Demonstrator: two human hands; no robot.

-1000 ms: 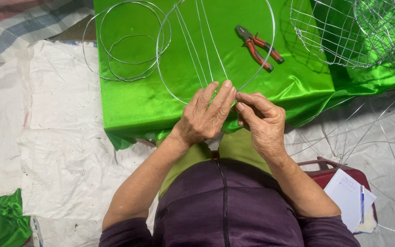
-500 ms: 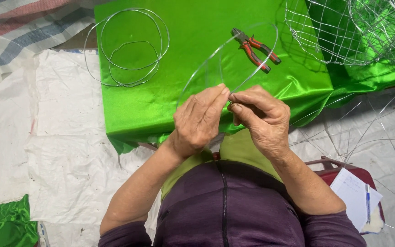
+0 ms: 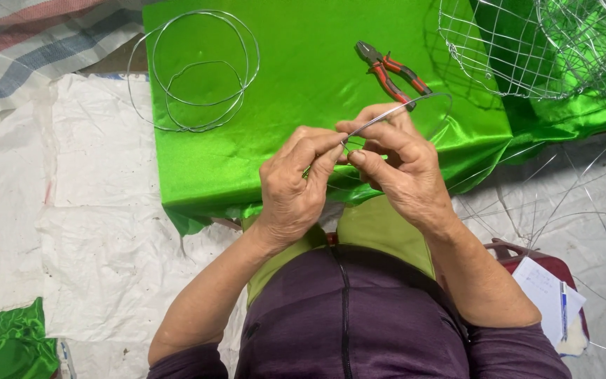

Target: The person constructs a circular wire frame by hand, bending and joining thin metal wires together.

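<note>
Pinching a thin silver wire (image 3: pixel 394 111) between both hands over the green satin cloth (image 3: pixel 303 91); left hand (image 3: pixel 296 186) grip closed on the wire with thumb and forefinger tips together; right hand (image 3: pixel 398 165) grip also clamped on the wire, fingers curled, fingertips of the two hands nearly touching; wire arcs up and to the right from the fingers, above the cloth, its far end curving past the pliers; red-and-black pliers (image 3: pixel 391 70) lie on the cloth just beyond the right hand, untouched; coiled wire rings (image 3: pixel 194 70) lie at the cloth's left edge, well apart from the hands; wire mesh frame (image 3: pixel 527 49) sits at top right on the cloth; loose wire loops (image 3: pixel 583 217) lie on the white sheet (image 3: pixel 85 231) at right; notepad with a pen (image 3: pixel 548 295) near the right elbow; person wears a purple top (image 3: pixel 345 323).
</note>
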